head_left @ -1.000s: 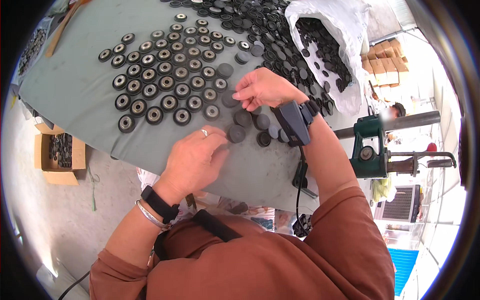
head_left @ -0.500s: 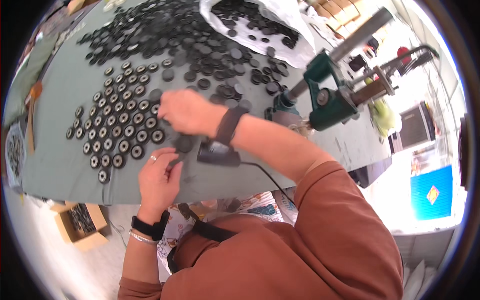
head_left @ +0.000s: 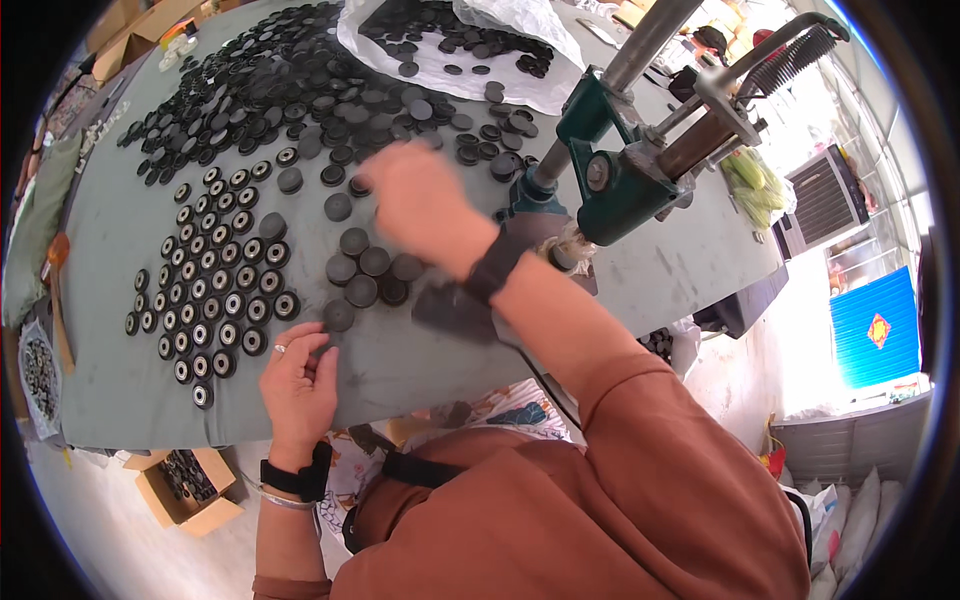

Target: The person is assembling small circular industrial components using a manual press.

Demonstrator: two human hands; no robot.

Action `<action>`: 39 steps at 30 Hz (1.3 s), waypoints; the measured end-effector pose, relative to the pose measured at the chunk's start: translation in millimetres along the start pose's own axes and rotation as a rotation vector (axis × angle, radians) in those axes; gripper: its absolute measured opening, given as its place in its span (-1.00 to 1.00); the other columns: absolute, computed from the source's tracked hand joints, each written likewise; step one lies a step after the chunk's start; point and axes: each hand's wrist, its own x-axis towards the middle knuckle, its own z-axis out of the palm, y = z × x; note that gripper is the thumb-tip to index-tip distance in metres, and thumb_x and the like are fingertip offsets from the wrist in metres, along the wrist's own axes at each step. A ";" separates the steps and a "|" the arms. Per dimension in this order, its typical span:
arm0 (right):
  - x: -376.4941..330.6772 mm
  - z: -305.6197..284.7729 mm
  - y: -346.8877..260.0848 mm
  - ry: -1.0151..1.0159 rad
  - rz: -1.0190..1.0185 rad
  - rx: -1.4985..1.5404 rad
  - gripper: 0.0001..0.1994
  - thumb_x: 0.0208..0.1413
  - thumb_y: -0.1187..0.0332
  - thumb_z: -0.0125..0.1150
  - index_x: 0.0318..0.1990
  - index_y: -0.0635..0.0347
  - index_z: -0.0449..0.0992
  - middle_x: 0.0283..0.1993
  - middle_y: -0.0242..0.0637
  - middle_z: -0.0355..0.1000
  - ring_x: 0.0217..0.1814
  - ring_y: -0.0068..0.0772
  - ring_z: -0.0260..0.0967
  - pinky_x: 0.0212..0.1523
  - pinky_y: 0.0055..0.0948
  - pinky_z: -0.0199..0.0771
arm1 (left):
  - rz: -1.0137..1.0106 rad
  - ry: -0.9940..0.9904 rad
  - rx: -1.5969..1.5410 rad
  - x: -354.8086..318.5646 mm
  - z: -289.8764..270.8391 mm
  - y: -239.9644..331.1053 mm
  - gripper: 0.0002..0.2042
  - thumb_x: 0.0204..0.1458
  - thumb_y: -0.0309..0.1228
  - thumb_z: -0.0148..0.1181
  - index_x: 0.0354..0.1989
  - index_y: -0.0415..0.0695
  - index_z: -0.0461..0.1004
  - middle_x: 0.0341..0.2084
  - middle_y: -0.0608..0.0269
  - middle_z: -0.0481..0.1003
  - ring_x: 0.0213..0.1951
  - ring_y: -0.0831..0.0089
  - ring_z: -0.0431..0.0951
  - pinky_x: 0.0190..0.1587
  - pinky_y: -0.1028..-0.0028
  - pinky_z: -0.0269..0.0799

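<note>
1. A person in a rust-brown top reaches across a grey-green table (head_left: 440,370) with both hands, a green press (head_left: 622,200) standing on it.
2. The right hand (head_left: 420,205), blurred, hangs left of the press, its forearm slanting past the press's near side. A dark piece (head_left: 356,187) shows at its fingertips; whether the hand pinches it or stands empty, one cannot tell.
3. The left hand (head_left: 297,385) is farther left of the press and closer to the person, fingers loosely bent, thumb apart from the forefinger, nothing visible between them. Its fingertips are just beside a round black cap (head_left: 338,315).
4. More caps (head_left: 374,262) sit in a small cluster left of the press, between it and the wheels.
5. The wheels (head_left: 206,261), black-rimmed with metal centres, lie flat in slanting rows well left of the press.
6. Beyond the press and to its left spreads a heap (head_left: 255,115) of dark discs; nearer the press, a white bag (head_left: 540,35) gapes over more.
7. On the floor, well left of the press, an open carton (head_left: 215,517) holds dark parts. Leafy greens (head_left: 757,190) show to the press's right.
</note>
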 end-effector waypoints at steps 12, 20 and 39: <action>20.5 -3.3 92.9 -0.524 0.906 -0.220 -0.68 -0.06 0.37 0.13 -0.09 0.15 0.55 0.00 -0.17 0.47 0.12 -0.10 0.37 0.05 -0.11 0.30 | 0.067 0.023 -0.049 -3.4 -1.9 -2.3 -0.86 -0.08 -0.63 0.19 -0.30 -0.26 0.47 -0.19 0.23 0.48 -0.55 0.66 0.36 -0.50 0.67 0.34; 20.0 17.1 91.0 -0.463 0.403 -0.267 -0.78 -0.20 0.35 0.18 -0.43 0.31 0.59 -0.31 0.08 0.51 -0.17 0.03 0.49 -0.10 -0.21 0.50 | 0.147 0.032 0.074 -1.6 -2.1 -9.0 -0.86 -0.09 -0.60 0.22 -0.32 -0.24 0.48 -0.21 0.22 0.49 -0.53 0.60 0.44 -0.46 0.62 0.40; 52.7 30.2 -65.0 -0.675 0.737 1.256 -0.75 -0.01 0.46 0.31 -0.20 0.41 0.48 -0.33 -0.25 0.46 -0.41 -0.47 0.44 -0.30 -0.50 0.57 | 0.113 0.057 0.022 -2.6 -2.0 -9.1 -0.85 -0.12 -0.59 0.25 -0.33 -0.22 0.48 -0.25 0.24 0.51 -0.57 0.56 0.45 -0.47 0.59 0.42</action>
